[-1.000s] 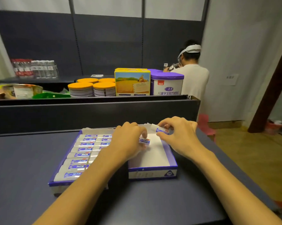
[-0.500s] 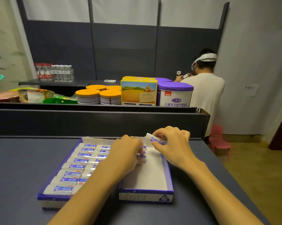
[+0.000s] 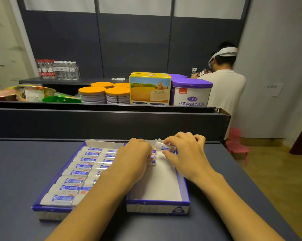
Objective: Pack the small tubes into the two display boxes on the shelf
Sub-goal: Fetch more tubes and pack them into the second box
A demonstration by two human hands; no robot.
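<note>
Packing the right display box (image 3: 181, 184): the right hand (image 3: 186, 153) pinches one small tube (image 3: 167, 148) over the box's far end, while the left hand (image 3: 134, 157), fingers curled, steadies the tubes already laid there. The held tube's long axis runs left to right, matching the full left display box (image 3: 59, 178); it is best lowered level, snug against its neighbours.

At frame centre, two blue-edged display boxes sit side by side on a dark shelf (image 3: 25, 171). The left box (image 3: 42, 205) is full of small tubes (image 3: 80, 172). The right box (image 3: 185, 188) is mostly bare; the left hand (image 3: 134, 159) grips several tubes at its far end, and the right hand (image 3: 186, 153) pinches one tube (image 3: 166, 148).
</note>
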